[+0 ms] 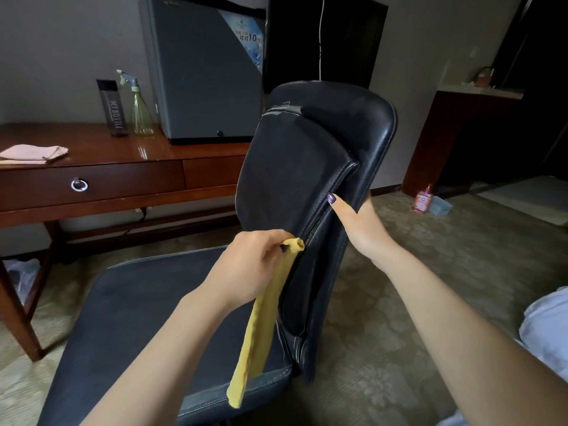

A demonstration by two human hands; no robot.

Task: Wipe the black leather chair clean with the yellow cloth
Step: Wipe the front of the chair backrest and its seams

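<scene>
Both hands hold the black leather chair point(301, 155): left hand point(249, 265) fingers point(272, 241) pinch the yellow cloth point(261, 327) at the seam point(333, 192), which climbs toward the gripping right hand point(359, 222).

Left hand point(249, 265) pinches yellow cloth point(261, 327) at backrest seam; right hand point(359, 226) grips chair point(307, 167) edge.

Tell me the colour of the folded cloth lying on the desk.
Pale pink; the folded cloth shows best in the head view, at the left end of the desk.
</scene>
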